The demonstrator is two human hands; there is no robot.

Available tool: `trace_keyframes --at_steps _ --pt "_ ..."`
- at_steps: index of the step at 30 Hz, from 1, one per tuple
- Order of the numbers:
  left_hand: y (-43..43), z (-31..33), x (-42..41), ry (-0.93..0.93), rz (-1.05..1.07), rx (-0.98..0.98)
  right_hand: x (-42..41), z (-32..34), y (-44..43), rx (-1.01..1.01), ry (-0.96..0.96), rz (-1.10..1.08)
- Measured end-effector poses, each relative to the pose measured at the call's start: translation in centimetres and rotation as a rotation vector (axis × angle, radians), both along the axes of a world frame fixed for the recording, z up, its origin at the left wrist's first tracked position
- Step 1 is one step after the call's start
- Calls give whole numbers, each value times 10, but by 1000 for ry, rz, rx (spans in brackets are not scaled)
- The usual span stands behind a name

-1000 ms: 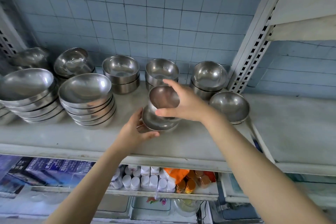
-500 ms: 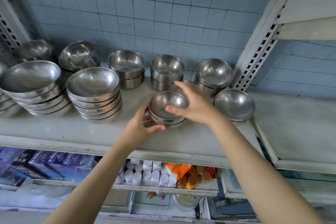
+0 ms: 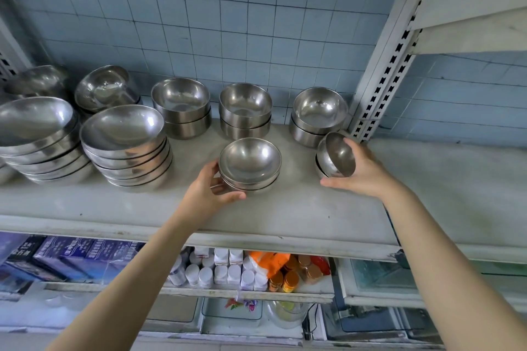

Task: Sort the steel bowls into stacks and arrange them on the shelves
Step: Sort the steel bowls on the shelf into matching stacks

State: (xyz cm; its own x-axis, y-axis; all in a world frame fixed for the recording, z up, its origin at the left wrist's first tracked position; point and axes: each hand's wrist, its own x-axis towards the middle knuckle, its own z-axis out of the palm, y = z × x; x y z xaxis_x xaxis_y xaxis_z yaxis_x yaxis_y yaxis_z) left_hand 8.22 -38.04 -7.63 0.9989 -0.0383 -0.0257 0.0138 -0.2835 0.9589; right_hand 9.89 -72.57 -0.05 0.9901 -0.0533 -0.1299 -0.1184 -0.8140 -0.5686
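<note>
Grey shelf [image 3: 285,208]: steel bowl stacks [image 3: 125,148], upright.

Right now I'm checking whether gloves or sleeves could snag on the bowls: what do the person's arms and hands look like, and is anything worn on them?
Both are bare. The left hand and right hand wear no gloves, and no rings, watch or bracelets are visible. Both forearms are uncovered as far as the frame's bottom edge; no sleeve shows.
</note>
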Motion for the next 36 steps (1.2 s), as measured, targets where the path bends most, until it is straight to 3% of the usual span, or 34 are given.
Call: trace_keyframes --at_steps 8,20,25,31,36 --pt "-3 4 -3 3 20 -9 6 8 1 55 -60 9" --pt "-2 7 -5 8 24 -3 12 9 1 -97 20 54" --pt "5 7 -8 25 46 -4 -2 17 8 62 -2 63" --pt "24 11 -14 2 73 66 -10 74 97 203 -159 354" --pt "39 16 -20 -28 67 64 -2 62 181 74 -104 481"
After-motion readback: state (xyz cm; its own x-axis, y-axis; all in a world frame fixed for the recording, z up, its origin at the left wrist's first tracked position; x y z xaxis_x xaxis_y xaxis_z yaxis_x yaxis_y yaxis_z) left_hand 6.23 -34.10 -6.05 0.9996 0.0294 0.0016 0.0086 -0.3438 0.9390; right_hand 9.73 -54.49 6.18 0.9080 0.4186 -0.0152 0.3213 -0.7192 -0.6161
